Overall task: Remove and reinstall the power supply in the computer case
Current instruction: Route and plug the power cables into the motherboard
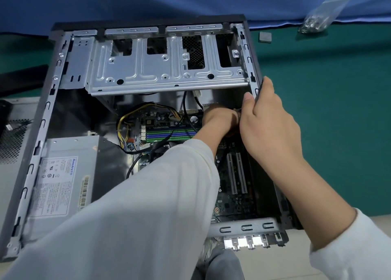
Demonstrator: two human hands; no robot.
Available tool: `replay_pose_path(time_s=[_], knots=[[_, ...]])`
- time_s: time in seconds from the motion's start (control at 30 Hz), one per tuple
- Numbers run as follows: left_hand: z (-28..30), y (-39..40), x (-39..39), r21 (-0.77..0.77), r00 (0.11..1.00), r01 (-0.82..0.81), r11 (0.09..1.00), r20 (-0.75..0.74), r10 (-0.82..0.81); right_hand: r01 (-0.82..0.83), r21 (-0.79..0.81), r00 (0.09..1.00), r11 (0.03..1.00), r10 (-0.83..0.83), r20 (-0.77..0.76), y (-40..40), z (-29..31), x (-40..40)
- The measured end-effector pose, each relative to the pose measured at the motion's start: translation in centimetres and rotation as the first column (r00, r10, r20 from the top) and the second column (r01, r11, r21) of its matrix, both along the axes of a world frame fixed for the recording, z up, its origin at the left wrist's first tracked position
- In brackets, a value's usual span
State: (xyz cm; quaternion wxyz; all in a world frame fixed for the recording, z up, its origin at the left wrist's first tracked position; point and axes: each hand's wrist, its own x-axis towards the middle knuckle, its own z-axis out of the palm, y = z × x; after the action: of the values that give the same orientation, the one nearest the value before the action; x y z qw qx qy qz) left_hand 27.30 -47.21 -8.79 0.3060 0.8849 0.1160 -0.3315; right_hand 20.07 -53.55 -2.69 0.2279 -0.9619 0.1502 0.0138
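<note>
The open computer case lies on its side on the green desk in front of you, with the power supply seated in its near left corner, label up. Your right hand grips the case's right edge, thumb inside and fingers wrapped over the rim. Your left hand reaches down to the circuit board, fingers hidden, so its grip cannot be told.

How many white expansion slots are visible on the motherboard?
2: both white slots lie side by side between the two forearms, near the case's right wall. The left sleeve may hide others.
</note>
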Motion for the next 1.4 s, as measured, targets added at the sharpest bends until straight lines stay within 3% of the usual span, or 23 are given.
replay_pose_path(time_s=[0.13,0.4,0.53,0.6,0.67,0.83,1.13,1.4], knots=[[0.5,0.1,-0.1,0.033,0.995,0.082,0.996,-0.057,-0.08,-0.004,-0.016,1.0,1.0,0.004,0.001,0.2,0.0,-0.1],[0.2,-0.4,0.2,0.053,0.997,0.068,0.996,-0.045,-0.065,-0.003,0.015,1.0,1.0,0.003,0.025,0.2,-0.2,-0.2],[0.5,-0.3,0.3,-0.018,0.999,-0.009,1.0,-0.044,0.008,0.047,0.162,0.999,0.986,-0.046,-0.015,-0.3,0.1,0.1],[0.3,-0.2,0.2,-0.088,0.999,-0.037,0.995,-0.029,0.035,0.117,0.338,0.993,0.934,-0.116,-0.023,-0.7,0.1,0.6],[0.4,-0.2,0.1,-0.099,0.999,-0.035,0.994,-0.015,0.034,0.145,0.415,0.989,0.898,-0.148,-0.025,-1.0,-0.1,1.1],[0.8,-0.6,0.0,0.045,0.994,0.107,0.993,-0.015,-0.106,0.15,0.399,0.989,0.905,-0.142,-0.051,-1.0,-0.1,1.5],[1.6,-0.6,0.2,-0.026,0.993,0.019,0.999,-0.113,-0.022,0.141,0.39,0.99,0.91,-0.131,-0.052,-0.9,-0.2,1.4],[1.5,-0.6,-0.2,-0.014,0.993,0.057,0.998,-0.103,-0.058,0.132,0.379,0.991,0.916,-0.131,-0.028,-1.0,0.1,1.2]])
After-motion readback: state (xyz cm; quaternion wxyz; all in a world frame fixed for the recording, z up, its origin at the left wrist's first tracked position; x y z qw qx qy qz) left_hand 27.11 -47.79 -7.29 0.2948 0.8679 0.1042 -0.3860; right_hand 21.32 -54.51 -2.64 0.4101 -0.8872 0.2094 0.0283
